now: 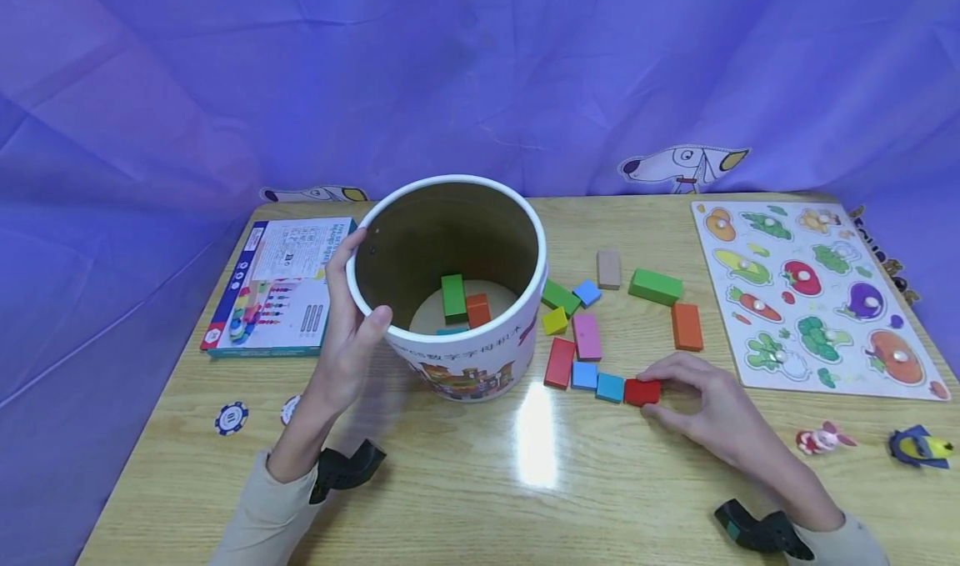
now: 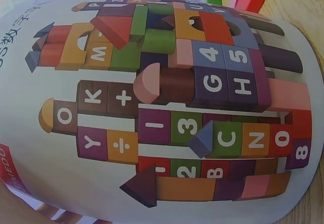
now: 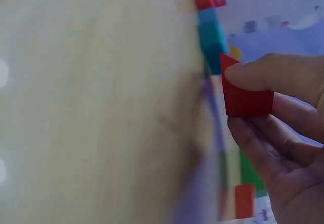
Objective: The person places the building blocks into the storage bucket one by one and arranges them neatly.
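Note:
My left hand (image 1: 347, 349) holds the left side of a big white bucket (image 1: 487, 370), thumb and fingers at its rim. Inside the bucket lie a green block (image 1: 453, 299), an orange block (image 1: 477, 309) and part of a blue one. Building-block pictures cover the bucket's outside in the left wrist view. Between thumb and fingers, my right hand (image 1: 705, 403) pinches a small red block (image 3: 248, 102), at the right end of a row beside a teal block (image 1: 610, 388) and a blue block (image 1: 584, 375).
Several loose blocks lie right of the bucket, among them a pink one (image 1: 587, 337) and a green one (image 1: 656, 286). A vegetable puzzle board (image 1: 810, 299) lies at right, above small toy figures (image 1: 821, 439). A flat box (image 1: 281, 287) and poker chips (image 1: 231, 418) are at left.

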Tool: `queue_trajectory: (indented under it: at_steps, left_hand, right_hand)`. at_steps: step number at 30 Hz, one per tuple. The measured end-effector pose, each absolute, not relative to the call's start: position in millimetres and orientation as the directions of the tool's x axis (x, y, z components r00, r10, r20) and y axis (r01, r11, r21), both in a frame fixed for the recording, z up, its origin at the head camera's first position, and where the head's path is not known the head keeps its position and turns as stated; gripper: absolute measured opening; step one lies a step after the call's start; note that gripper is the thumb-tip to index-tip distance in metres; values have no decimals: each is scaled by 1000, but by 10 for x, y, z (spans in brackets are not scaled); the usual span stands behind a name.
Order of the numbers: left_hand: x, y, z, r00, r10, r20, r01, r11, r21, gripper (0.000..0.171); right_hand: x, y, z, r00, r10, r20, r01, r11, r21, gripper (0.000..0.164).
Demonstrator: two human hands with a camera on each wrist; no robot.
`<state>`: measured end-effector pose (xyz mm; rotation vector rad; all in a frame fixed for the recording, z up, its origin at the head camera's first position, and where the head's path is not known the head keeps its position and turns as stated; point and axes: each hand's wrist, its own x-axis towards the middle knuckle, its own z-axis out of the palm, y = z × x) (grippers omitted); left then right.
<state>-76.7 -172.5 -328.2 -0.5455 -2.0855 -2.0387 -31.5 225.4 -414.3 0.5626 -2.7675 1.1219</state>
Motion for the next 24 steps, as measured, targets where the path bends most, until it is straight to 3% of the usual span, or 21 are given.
queue_trajectory:
  at_steps: [9, 18, 24]
  left_hand:
    - [-770, -1726, -3283, -917, 136, 375, 379, 8, 925, 76]
    - [-746, -1746, -3292, -927, 126, 354, 356, -5, 934, 76]
    - [-762, -1733, -3288, -924, 134, 358, 360, -9, 933, 76]
  right_hand:
    - [-523, 2244, -3599, -909, -242, 340, -417, 568, -710, 46]
    - [-964, 1668, -2857, -792, -299, 532, -597, 199, -777, 44]
    - [-1126, 1188, -2507, -674, -418, 608, -714, 160, -681, 34]
